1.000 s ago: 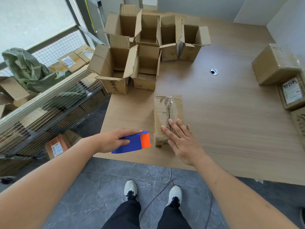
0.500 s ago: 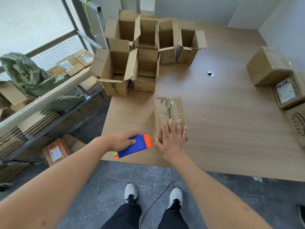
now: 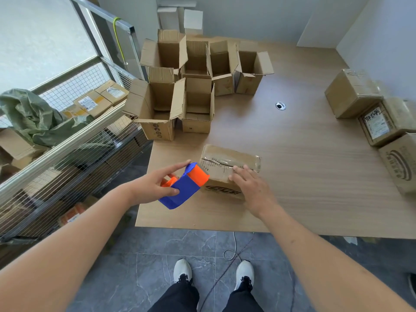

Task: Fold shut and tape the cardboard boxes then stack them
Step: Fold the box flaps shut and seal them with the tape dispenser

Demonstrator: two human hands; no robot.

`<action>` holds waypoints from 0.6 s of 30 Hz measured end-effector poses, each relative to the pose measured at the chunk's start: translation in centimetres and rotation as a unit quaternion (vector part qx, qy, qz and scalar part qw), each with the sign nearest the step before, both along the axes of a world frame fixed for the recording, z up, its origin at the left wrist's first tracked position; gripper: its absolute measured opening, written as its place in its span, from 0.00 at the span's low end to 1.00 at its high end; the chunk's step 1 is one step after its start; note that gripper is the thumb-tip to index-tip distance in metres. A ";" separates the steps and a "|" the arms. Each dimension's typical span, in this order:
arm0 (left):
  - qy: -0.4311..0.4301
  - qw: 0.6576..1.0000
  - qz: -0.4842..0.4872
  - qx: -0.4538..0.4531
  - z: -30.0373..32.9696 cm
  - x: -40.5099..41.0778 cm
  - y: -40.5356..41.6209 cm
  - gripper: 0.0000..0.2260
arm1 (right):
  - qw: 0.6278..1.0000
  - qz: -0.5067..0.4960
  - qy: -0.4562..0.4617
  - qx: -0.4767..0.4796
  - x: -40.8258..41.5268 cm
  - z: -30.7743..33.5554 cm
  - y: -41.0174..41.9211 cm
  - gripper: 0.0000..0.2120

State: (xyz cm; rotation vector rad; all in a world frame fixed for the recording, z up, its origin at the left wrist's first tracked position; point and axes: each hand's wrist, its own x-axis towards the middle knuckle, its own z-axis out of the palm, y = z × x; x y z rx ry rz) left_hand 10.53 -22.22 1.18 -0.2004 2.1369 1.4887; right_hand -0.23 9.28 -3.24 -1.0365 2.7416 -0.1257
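The closed, taped brown cardboard box (image 3: 227,167) now lies crosswise to the person near the table's front edge, its long taped seam running left to right and a printed side panel facing the camera. A second ago it lay lengthwise, seam pointing away; it has been turned a quarter turn. Judgement: the long seam is finished and the box is being presented for an end strip or for removal to the stack.

The right hand (image 3: 252,188) rests on the near top edge of the box, fingers (image 3: 242,171) straight and slightly spread, pressing flat on the cardboard; nothing is gripped. Earlier the same hand lay flat on the box's near end.

The left hand (image 3: 155,188) grips the blue and orange plastic tape dispenser (image 3: 186,185), fingers curled over the top and thumb under the blue body. The orange nose sits just beside the box's left end, immediately left of the right fingertips. Previously the dispenser was held lower and flatter, apart from the box; it has since been raised and tilted toward it.

Beyond the fingers, a cluster of open brown cardboard boxes (image 3: 193,86) stands with flaps up, not yet folded. Well right of the right hand, sealed brown boxes (image 3: 353,93) sit at the wooden table (image 3: 304,176) edge. Judgement: most of the task remains.
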 end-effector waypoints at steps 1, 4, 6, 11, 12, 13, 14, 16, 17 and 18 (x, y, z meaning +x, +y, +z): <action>0.004 1.000 -0.001 0.001 0.2 -0.2 0.0 0.37 | 1.000 0.003 -0.009 -0.006 -0.3 0.3 0.3 0.34; 0.013 1.000 -0.006 -0.004 0.5 -0.6 -0.1 0.37 | 0.997 -0.066 -0.007 -0.026 -0.2 1.0 -1.2 0.29; 0.016 1.000 -0.009 -0.011 0.4 -0.6 -0.2 0.37 | 0.994 -0.113 0.002 -0.001 0.1 0.7 -3.6 0.36; 0.016 0.999 -0.014 -0.031 0.2 -0.5 -1.0 0.37 | 0.989 -0.125 -0.008 0.077 0.5 -0.9 -7.7 0.39; 0.017 0.999 -0.014 -0.033 0.2 -0.4 -1.3 0.37 | 0.991 -0.113 -0.012 0.068 0.5 -1.1 -7.6 0.40; 0.017 0.999 -0.013 -0.033 0.1 -0.4 -1.6 0.37 | 0.994 -0.088 -0.014 0.056 0.5 -1.3 -7.3 0.41; 0.015 0.999 -0.013 -0.030 0.1 -0.4 -1.8 0.37 | 0.997 -0.055 -0.020 0.043 0.4 -1.3 -6.9 0.43; 0.008 1.000 -0.012 -0.020 0.2 -0.3 -2.2 0.37 | 0.999 -0.005 -0.050 0.017 -0.2 -0.9 -6.3 0.41; 0.007 1.000 -0.009 -0.016 0.3 -0.3 -2.3 0.37 | 0.997 0.000 -0.072 0.003 -0.5 -0.6 -6.3 0.37; 0.008 1.000 -0.007 -0.013 0.4 -0.4 -2.4 0.37 | 0.996 -0.007 -0.087 -0.013 -0.5 -0.4 -6.3 0.32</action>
